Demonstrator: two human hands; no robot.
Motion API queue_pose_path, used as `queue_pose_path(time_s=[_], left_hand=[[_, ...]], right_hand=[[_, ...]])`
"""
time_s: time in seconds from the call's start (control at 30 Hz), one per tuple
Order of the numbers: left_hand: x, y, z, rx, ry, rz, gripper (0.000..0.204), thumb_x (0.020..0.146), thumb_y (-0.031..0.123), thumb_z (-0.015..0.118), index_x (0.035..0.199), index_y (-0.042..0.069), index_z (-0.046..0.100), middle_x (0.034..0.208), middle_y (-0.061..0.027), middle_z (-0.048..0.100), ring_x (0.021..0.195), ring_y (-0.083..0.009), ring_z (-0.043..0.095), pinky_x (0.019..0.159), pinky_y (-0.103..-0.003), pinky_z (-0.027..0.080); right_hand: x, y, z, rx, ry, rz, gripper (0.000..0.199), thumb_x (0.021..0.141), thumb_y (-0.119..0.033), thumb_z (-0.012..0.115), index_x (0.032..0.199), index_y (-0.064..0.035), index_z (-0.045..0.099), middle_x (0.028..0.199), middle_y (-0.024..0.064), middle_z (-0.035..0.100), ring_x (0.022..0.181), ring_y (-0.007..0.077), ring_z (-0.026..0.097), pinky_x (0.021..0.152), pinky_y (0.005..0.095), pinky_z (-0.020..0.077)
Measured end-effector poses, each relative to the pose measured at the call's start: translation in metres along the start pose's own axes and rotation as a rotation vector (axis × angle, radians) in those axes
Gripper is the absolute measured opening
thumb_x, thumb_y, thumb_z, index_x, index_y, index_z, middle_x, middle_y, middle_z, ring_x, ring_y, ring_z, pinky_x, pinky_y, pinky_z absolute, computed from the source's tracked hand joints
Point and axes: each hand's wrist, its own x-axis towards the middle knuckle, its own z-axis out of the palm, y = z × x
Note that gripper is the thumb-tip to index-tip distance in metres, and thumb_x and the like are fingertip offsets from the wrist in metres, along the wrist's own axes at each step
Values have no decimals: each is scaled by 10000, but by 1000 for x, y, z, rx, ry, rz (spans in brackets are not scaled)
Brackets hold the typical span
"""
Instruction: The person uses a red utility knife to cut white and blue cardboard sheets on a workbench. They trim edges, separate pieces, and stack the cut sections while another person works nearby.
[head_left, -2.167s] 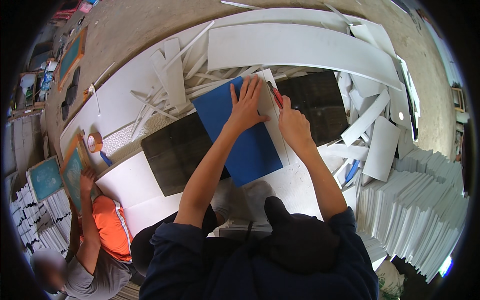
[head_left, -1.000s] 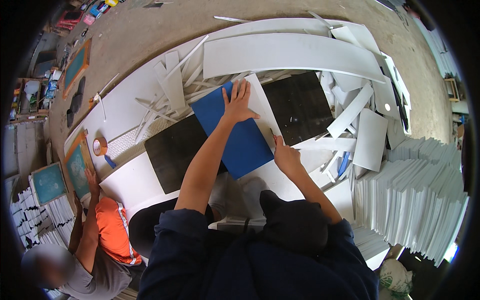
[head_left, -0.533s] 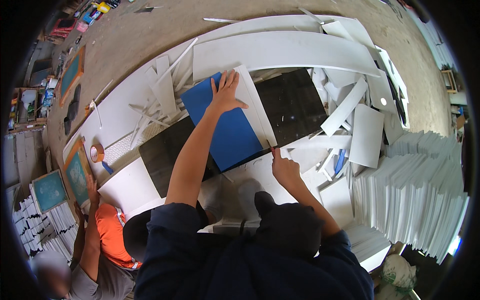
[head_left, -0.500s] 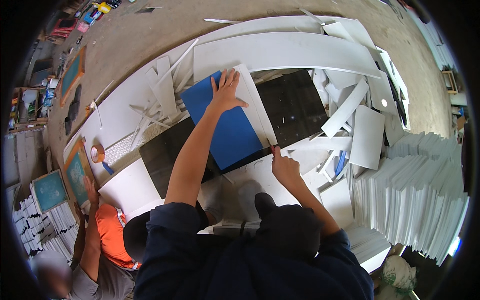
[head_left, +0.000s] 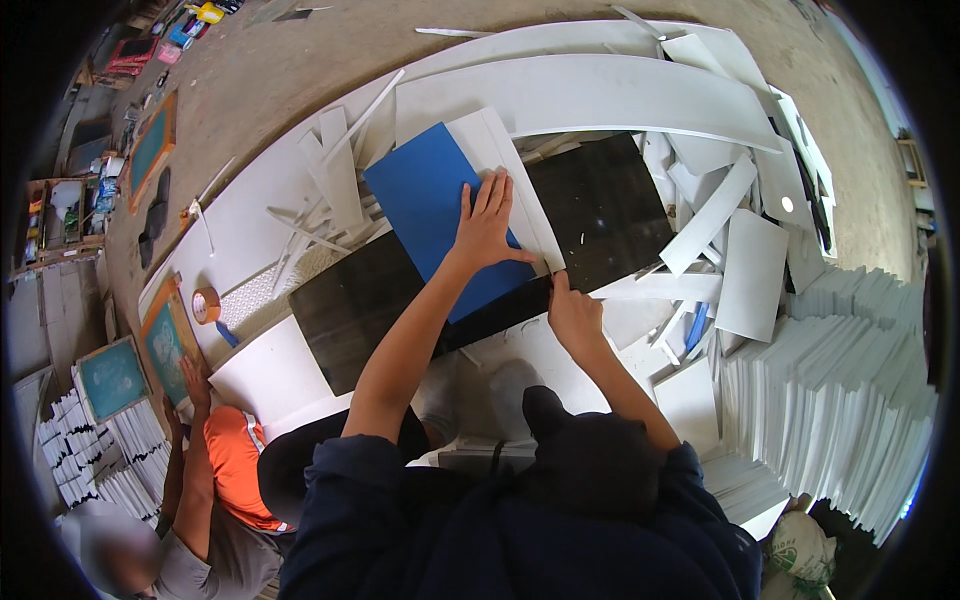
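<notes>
A blue rectangular sheet (head_left: 425, 205) lies tilted on a black cutting mat (head_left: 600, 205), with a white board strip (head_left: 510, 175) along its right edge. My left hand (head_left: 485, 220) presses flat on the blue sheet and the white strip, fingers spread. My right hand (head_left: 570, 310) sits at the near end of the white strip, fingers curled around a small cutting tool that is mostly hidden.
Long white boards (head_left: 590, 95) and offcuts (head_left: 745, 270) surround the mat. A stack of white sheets (head_left: 840, 380) stands at right. A person in an orange shirt (head_left: 235, 460) crouches at lower left beside teal framed panels (head_left: 110, 375) and a tape roll (head_left: 206, 303).
My right hand has drawn back toward me along the white strip's edge. My left hand shifted slightly while staying pressed on the blue sheet.
</notes>
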Motion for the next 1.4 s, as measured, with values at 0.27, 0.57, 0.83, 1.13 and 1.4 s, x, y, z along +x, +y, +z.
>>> queue_pose_path(time_s=[0.27, 0.57, 0.83, 1.13, 1.4], left_hand=[[0, 2, -1, -50, 23, 5, 1281, 425, 742, 617, 1349, -37, 194, 1437, -146, 152, 1333, -264, 130, 1044, -534, 46], [-37, 24, -15, -160, -19, -7, 1125, 551, 561, 694, 1360, -15, 166, 1429, -153, 158, 1328, -276, 136, 1044, -542, 58], [-46, 21, -8, -130, 219, -124, 571, 773, 246, 610, 1293, 153, 392, 1372, -61, 316, 1311, -253, 204, 1057, -512, 98], [-44, 25, -6, -69, 245, -141, 563, 747, 207, 592, 1281, 182, 415, 1356, -35, 343, 1301, -239, 233, 1053, -527, 109], [-43, 22, -5, -85, 258, -143, 563, 744, 221, 590, 1279, 187, 417, 1340, -37, 362, 1301, -238, 235, 1048, -531, 123]], right_hand=[[-48, 17, 11, 14, -44, 35, 171, 876, -193, 413, 972, -53, 399, 596, 165, 598, 566, 344, 614, 502, 461, 463], [20, 33, -29, 555, 138, 157, 179, 890, -202, 431, 944, -36, 392, 699, 228, 591, 641, 414, 583, 560, 486, 468], [71, 2, -22, 257, 142, -31, 200, 894, -206, 415, 932, -11, 403, 768, 219, 609, 707, 390, 607, 623, 468, 490], [69, -28, -14, -29, 173, -101, 216, 895, -254, 398, 909, -43, 444, 598, 180, 598, 564, 355, 609, 508, 449, 482], [70, -36, -17, -111, 181, -102, 207, 911, -226, 379, 869, -41, 463, 596, 129, 613, 570, 284, 633, 496, 391, 497]])
